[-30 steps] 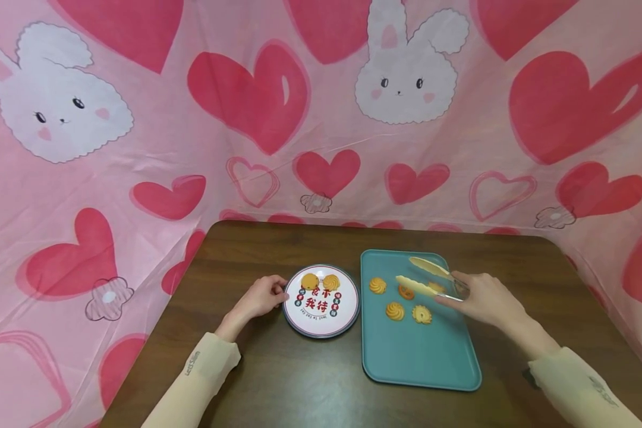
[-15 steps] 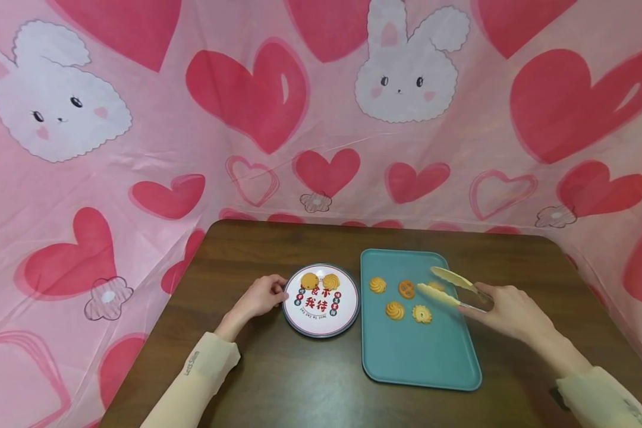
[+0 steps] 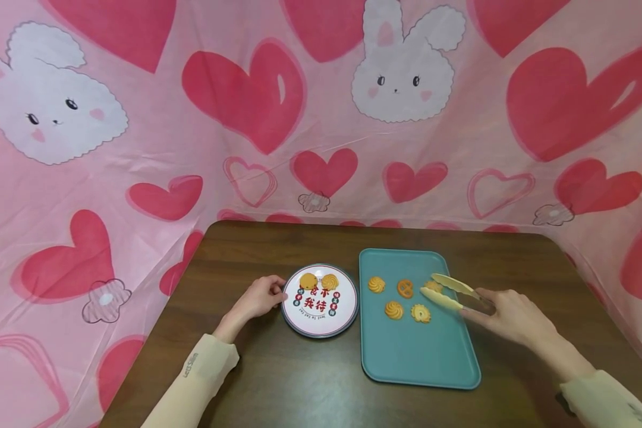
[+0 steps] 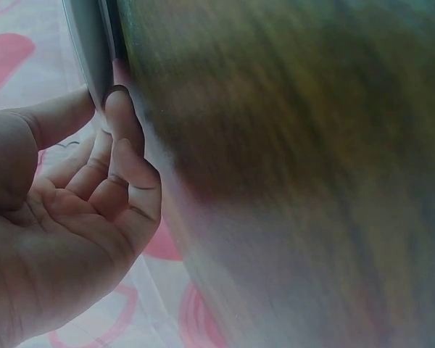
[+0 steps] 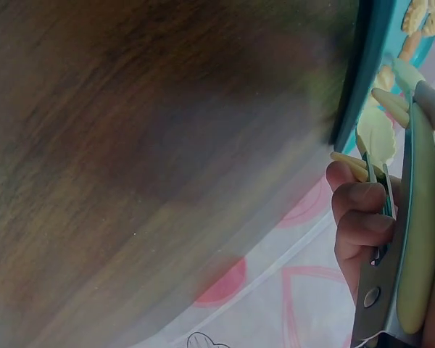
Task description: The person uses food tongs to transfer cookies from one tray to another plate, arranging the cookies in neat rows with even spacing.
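My left hand point(image 3: 259, 295) pinches the left rim of a round white plate point(image 3: 321, 326) printed with red characters. In the left wrist view, the thumb point(image 4: 61, 119) presses one face of the rim and the curled forefinger the other. A round cookie point(image 3: 308, 281) and a swirled cookie point(image 3: 330, 282) lie near the plate's far side. My right hand point(image 3: 519, 318) grips metal tongs with cream tips point(image 3: 443, 299). The spread tips lie either side of a cookie point(image 3: 434, 286) on the teal tray point(image 3: 419, 359), partly hidden by them.
Also on the tray are a pretzel-shaped cookie point(image 3: 405, 289), two swirled cookies point(image 3: 376, 285) and a flower-edged cookie point(image 3: 420, 313). Tray and plate sit side by side on a dark wooden table point(image 3: 289, 380). A pink cloth point(image 3: 321, 131) with hearts and rabbits hangs behind the table.
The right hand has moved right with the tongs, from over the pretzel-shaped cookie to the cookie at the tray's right, and the tips have come down a little. Left hand and plate stay put.
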The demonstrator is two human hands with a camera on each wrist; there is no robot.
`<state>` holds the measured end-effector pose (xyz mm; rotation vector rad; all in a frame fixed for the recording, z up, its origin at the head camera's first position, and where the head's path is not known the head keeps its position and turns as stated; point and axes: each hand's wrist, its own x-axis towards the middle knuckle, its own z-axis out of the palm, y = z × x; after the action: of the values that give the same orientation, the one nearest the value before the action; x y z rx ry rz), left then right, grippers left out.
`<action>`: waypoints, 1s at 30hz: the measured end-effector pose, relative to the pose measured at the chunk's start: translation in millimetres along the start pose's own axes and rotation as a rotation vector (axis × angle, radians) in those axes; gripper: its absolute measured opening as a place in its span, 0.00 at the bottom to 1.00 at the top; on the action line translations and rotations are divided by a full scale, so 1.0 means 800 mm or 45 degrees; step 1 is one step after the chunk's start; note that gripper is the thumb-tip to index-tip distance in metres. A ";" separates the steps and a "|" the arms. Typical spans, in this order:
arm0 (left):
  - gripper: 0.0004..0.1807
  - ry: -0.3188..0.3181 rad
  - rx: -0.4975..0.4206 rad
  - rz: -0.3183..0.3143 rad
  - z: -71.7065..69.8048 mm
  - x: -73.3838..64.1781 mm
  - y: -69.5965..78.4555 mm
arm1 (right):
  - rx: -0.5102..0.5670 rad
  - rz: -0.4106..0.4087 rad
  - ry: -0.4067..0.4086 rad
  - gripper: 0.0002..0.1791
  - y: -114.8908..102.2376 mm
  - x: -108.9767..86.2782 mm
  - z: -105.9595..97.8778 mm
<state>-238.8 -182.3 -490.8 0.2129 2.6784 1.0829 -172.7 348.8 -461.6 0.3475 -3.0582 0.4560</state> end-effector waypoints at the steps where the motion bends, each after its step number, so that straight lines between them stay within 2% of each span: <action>1: 0.18 0.000 0.000 0.000 0.000 0.000 0.000 | 0.001 -0.005 0.005 0.37 0.000 0.000 0.000; 10: 0.18 -0.004 0.002 0.003 0.000 0.000 -0.001 | 0.006 -0.002 0.006 0.43 0.002 -0.001 0.003; 18: 0.17 -0.003 0.005 0.004 -0.001 0.002 -0.001 | -0.002 -0.027 0.042 0.41 0.006 0.000 0.005; 30: 0.17 -0.010 0.013 0.004 -0.001 0.001 -0.001 | 0.004 -0.041 0.031 0.39 0.006 0.000 0.005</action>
<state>-240.0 -183.2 -491.3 0.2226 2.6782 1.0670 -173.9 352.4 -466.7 0.3880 -3.0239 0.4599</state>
